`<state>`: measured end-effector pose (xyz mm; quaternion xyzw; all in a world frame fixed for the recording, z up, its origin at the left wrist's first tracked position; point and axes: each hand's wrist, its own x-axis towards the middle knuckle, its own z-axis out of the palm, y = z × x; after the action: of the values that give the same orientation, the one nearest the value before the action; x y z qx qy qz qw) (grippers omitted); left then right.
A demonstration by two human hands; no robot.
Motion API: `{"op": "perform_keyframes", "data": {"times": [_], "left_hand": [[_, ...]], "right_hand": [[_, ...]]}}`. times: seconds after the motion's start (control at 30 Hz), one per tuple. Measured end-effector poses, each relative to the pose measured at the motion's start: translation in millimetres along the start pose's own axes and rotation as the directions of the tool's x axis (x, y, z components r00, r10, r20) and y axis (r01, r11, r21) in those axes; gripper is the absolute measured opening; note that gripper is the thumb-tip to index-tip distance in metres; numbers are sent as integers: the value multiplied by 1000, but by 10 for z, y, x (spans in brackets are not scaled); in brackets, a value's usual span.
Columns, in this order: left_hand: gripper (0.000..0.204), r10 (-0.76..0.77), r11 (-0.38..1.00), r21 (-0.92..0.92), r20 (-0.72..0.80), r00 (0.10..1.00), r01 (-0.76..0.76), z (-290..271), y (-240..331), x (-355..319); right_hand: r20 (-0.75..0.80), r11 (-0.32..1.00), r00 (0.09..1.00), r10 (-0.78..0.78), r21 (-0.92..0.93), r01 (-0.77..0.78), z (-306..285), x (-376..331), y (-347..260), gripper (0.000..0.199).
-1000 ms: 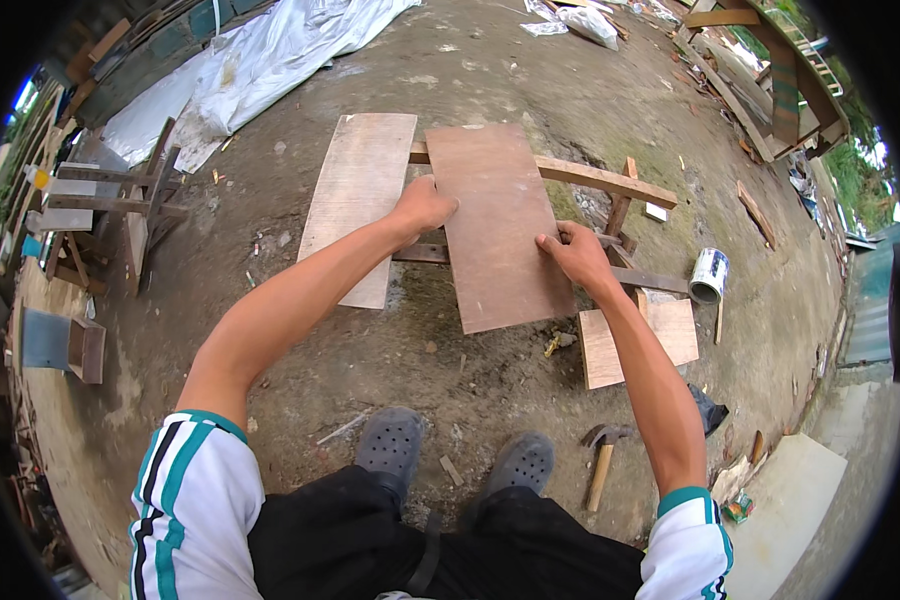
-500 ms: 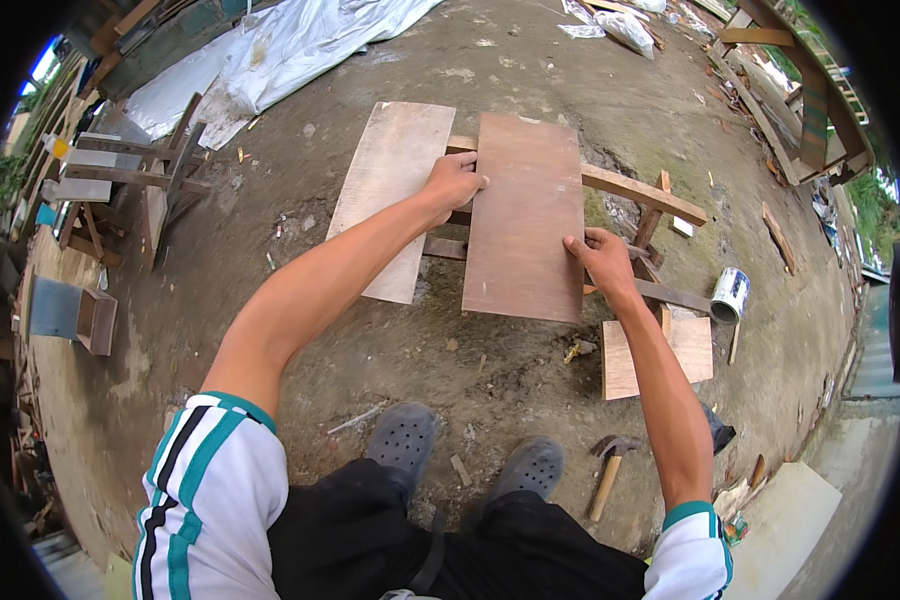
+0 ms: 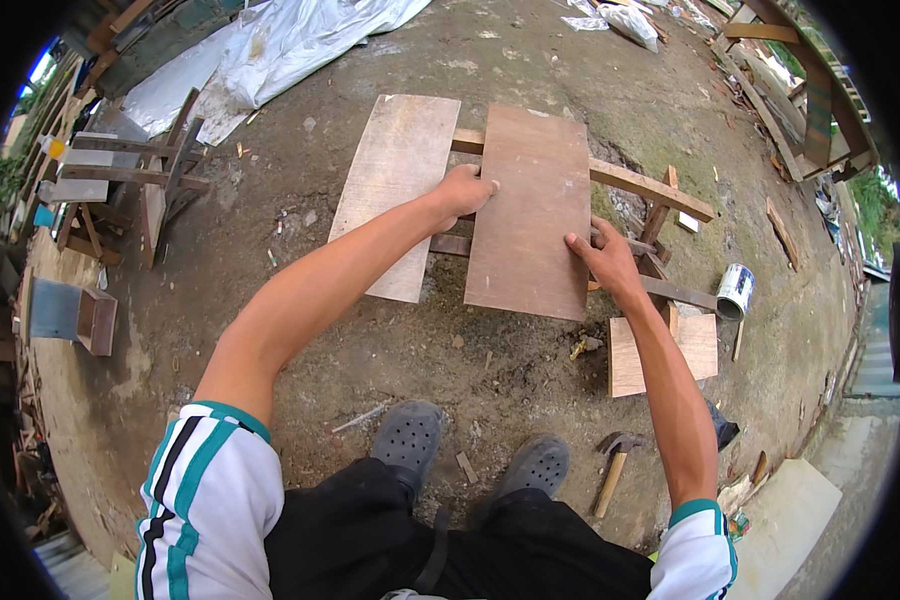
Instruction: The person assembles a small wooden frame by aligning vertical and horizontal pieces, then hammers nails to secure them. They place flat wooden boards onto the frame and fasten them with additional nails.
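Observation:
A brown plywood panel (image 3: 530,215) is gripped by its two long edges over a low wooden sawhorse (image 3: 660,192). My left hand (image 3: 465,192) holds its left edge, thumb on top and fingers hidden below. On the right edge, my right hand (image 3: 607,258) pinches it with the thumb on the face and the fingers tucked behind. Left of it, a paler plywood panel (image 3: 395,190) lies across the same rails, partly under my left wrist. A smaller light wood board (image 3: 635,355) rests at the sawhorse's near right end, partly behind my right forearm.
A hammer (image 3: 612,480) lies on the ground beside my right shoe. A paint can (image 3: 735,290) sits at the right. Wooden frames (image 3: 140,175) stand at the left, with a white plastic sheet (image 3: 280,55) behind. A pale flat board (image 3: 795,525) lies lower right.
My left hand has slid slightly down along the panel's left edge. The whole view has shifted a little; both hands keep their hold on the brown panel.

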<state>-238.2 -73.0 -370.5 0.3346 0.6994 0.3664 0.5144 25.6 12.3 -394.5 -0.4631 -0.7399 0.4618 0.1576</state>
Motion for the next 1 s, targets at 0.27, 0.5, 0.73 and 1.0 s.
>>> {"op": "perform_keyframes", "data": {"times": [0.27,0.5,0.73,1.0], "left_hand": [[57,6,997,-79,-19,1000,-7,-16,-19,-72],[59,8,998,-64,-64,998,-12,-19,-88,-18],[59,27,997,-73,-54,998,-31,-57,-201,97],[57,-6,1000,-29,-78,997,4,-24,-133,40]], "right_hand": [[47,1000,999,-25,-18,26,18,37,7,68],[46,1000,999,-11,15,10,22,1,-31,67],[20,999,999,-43,-3,43,45,-17,-52,67],[14,1000,1000,-13,-9,13,55,-34,-50,68]]}}
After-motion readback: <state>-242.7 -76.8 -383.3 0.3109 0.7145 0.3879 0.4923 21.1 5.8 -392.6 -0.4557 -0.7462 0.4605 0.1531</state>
